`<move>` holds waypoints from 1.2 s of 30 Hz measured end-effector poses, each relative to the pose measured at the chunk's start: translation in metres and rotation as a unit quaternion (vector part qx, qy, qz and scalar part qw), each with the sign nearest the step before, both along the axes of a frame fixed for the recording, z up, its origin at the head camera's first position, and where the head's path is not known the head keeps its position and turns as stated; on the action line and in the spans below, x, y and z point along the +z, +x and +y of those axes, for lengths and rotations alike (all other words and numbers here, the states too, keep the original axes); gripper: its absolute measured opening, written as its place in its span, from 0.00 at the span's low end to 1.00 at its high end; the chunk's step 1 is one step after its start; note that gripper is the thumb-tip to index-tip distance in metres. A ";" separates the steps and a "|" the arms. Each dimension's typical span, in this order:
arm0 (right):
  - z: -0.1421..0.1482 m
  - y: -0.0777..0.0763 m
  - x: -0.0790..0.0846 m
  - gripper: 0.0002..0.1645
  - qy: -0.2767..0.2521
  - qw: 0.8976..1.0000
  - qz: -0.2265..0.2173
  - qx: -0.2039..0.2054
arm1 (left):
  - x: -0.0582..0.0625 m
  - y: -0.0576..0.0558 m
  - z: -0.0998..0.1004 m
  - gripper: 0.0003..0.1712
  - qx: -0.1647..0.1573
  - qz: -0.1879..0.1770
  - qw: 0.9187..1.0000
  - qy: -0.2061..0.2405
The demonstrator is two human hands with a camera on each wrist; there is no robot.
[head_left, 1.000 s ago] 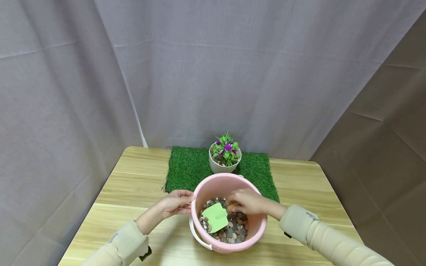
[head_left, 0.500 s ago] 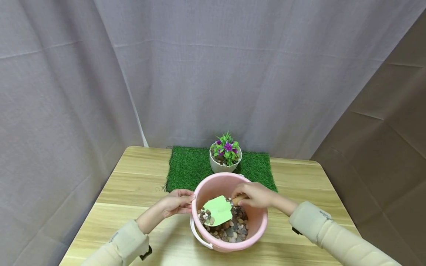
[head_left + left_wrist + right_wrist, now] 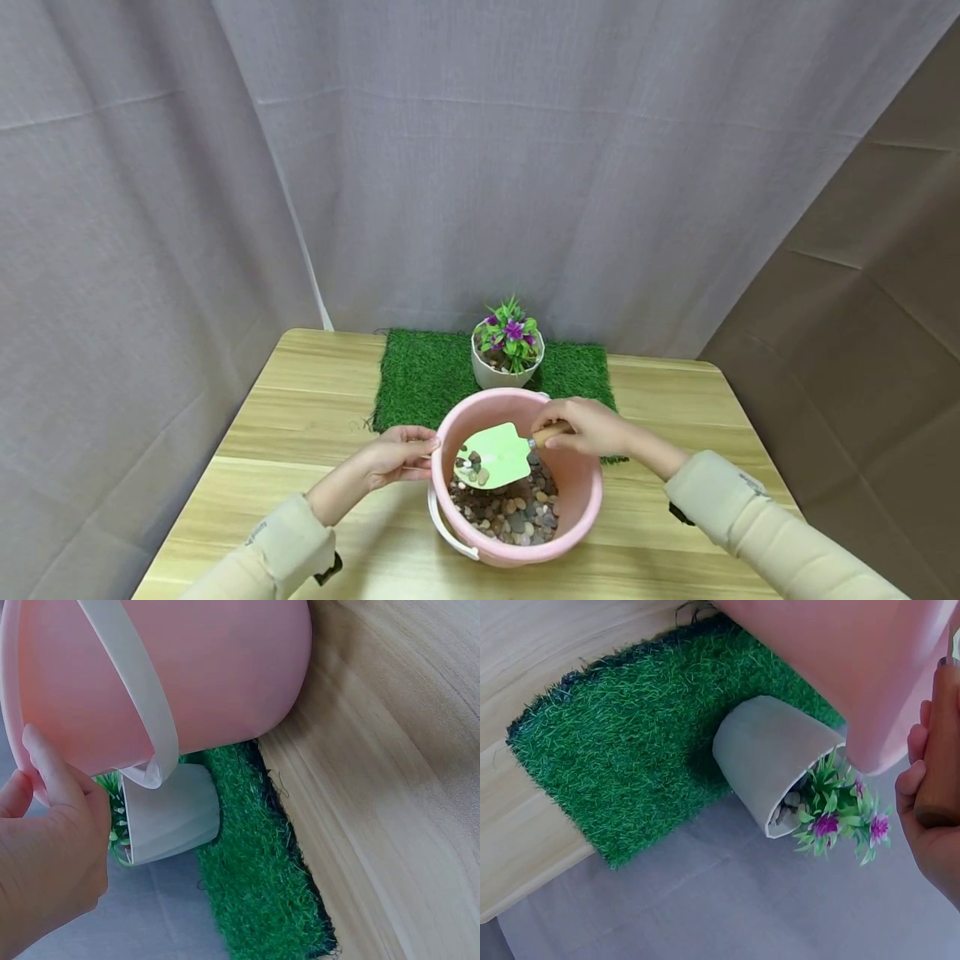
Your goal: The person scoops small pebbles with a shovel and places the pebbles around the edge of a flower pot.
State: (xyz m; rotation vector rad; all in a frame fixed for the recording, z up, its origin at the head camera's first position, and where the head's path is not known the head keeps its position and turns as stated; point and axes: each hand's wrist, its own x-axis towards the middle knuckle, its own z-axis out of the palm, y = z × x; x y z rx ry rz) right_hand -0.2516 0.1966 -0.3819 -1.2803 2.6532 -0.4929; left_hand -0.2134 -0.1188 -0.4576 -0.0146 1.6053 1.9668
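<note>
A pink bucket with a white handle stands near the front of the table, with many pebbles in its bottom. My left hand pinches the bucket's rim between thumb and fingers at its left side. In my right hand I grip the wooden handle of a small trowel. Its light green blade is raised above the pebbles inside the bucket, pointing left. Several small stones lie on the blade toward its tip.
Just behind the bucket, a white pot with a purple-flowered plant stands on a green artificial grass mat. The wooden table is backed by grey curtains.
My right hand has lifted the trowel up and to the right, out of the pebbles, with several stones on its blade. My left hand stays at the rim.
</note>
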 end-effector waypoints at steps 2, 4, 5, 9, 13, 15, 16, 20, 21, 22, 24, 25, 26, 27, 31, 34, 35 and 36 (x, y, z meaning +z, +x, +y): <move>0.002 -0.002 0.001 0.12 -0.007 1.000 -0.007 -0.004 | 0.001 0.000 0.000 0.14 -0.001 0.002 1.000 0.002; 0.003 -0.004 0.001 0.12 -0.018 1.000 -0.019 -0.007 | 0.001 0.000 0.000 0.14 -0.002 0.003 1.000 0.003; 0.005 -0.004 0.002 0.13 -0.025 0.999 -0.026 -0.009 | 0.001 0.000 0.000 0.13 -0.003 0.003 1.000 0.004; 0.009 -0.008 0.003 0.13 -0.049 0.997 -0.053 -0.011 | 0.001 0.000 0.000 0.13 -0.004 0.004 1.000 0.003; 0.013 -0.011 0.004 0.14 -0.063 0.996 -0.067 -0.015 | 0.001 0.000 0.001 0.15 -0.005 0.002 1.000 0.003; 0.015 -0.013 0.005 0.14 -0.070 0.995 -0.074 -0.018 | 0.002 0.000 0.001 0.15 -0.004 0.002 1.000 0.003; 0.015 -0.013 0.006 0.14 -0.072 0.994 -0.077 -0.021 | 0.002 0.000 0.000 0.16 -0.004 0.003 1.000 0.002; 0.019 -0.016 0.008 0.14 -0.084 0.992 -0.087 -0.026 | 0.002 0.000 0.000 0.16 -0.004 0.002 1.000 -0.001; 0.019 -0.017 0.009 0.13 -0.086 0.992 -0.087 -0.026 | 0.002 0.000 0.000 0.16 -0.004 0.002 1.000 -0.002; 0.020 -0.018 0.010 0.13 -0.090 0.992 -0.088 -0.025 | 0.002 0.000 0.000 0.17 -0.004 0.002 1.000 -0.004; 0.022 -0.021 0.012 0.13 -0.096 0.991 -0.089 -0.024 | 0.003 0.000 0.000 0.17 -0.005 0.001 1.000 -0.004; 0.022 -0.023 0.013 0.13 -0.099 0.991 -0.091 -0.027 | 0.003 0.001 0.000 0.17 -0.006 0.001 1.000 -0.005; 0.023 -0.025 0.014 0.13 -0.101 0.990 -0.093 -0.030 | 0.003 0.001 0.000 0.17 -0.006 0.001 1.000 -0.004; 0.024 -0.027 0.015 0.13 -0.103 0.990 -0.093 -0.034 | 0.003 0.001 0.000 0.17 -0.007 0.000 1.000 -0.003; 0.030 -0.035 0.018 0.12 -0.105 0.988 -0.097 -0.065 | 0.003 0.000 0.000 0.17 -0.007 0.000 1.000 -0.002; 0.034 -0.042 0.017 0.13 -0.107 0.986 -0.096 -0.086 | 0.003 0.000 0.000 0.18 -0.007 0.000 1.000 -0.004; 0.035 -0.044 0.016 0.13 -0.108 0.985 -0.098 -0.094 | 0.003 0.000 0.000 0.18 -0.007 -0.001 1.000 -0.004; 0.036 -0.045 0.016 0.13 -0.109 0.984 -0.096 -0.099 | 0.002 0.000 0.000 0.19 -0.006 -0.001 1.000 -0.005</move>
